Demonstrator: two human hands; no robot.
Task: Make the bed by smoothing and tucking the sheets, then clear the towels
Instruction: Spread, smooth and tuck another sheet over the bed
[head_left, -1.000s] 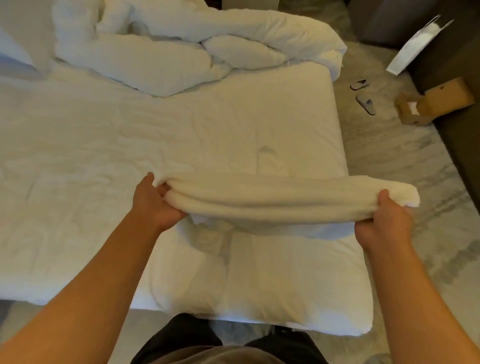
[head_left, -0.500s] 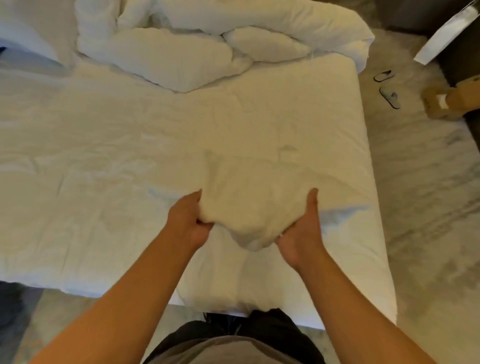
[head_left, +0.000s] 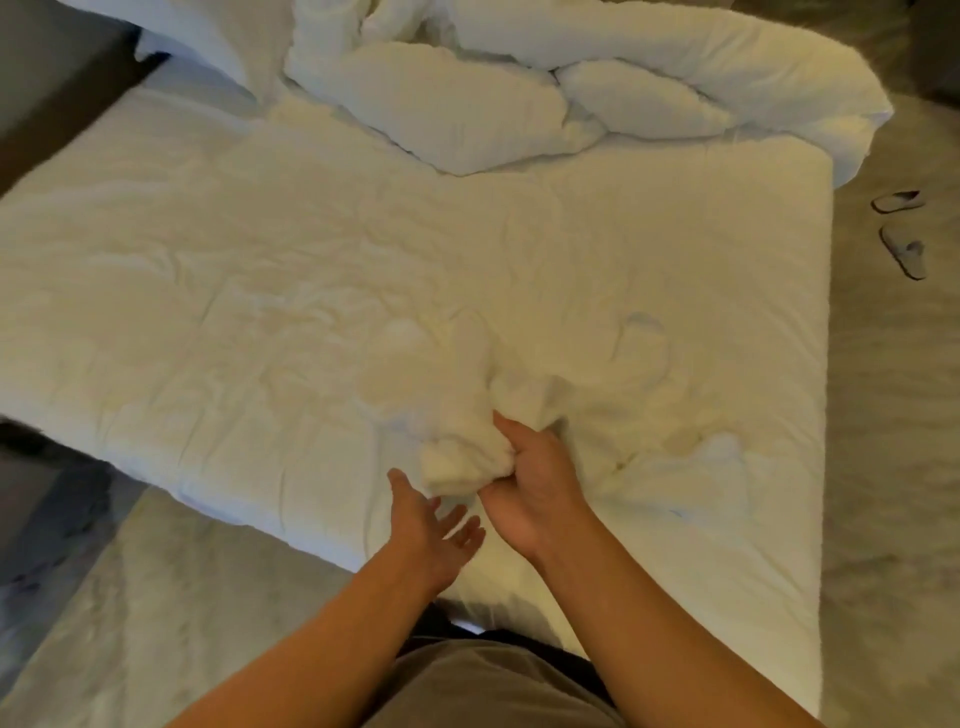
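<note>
Towel (head_left: 462, 447) now bunched in right hand (head_left: 535, 488), left hand (head_left: 431, 530) off.

Lying on pale carpet (head_left: 893, 467) right of bed: pair of slippers (head_left: 903, 234), well apart from mattress edge, one just beyond the other. Showing dark furniture (head_left: 62, 98) at upper left.

We only get one view here, head-mounted, looking forward and steeply down over the bed (head_left: 363, 270) from its near edge, pretty close.
</note>
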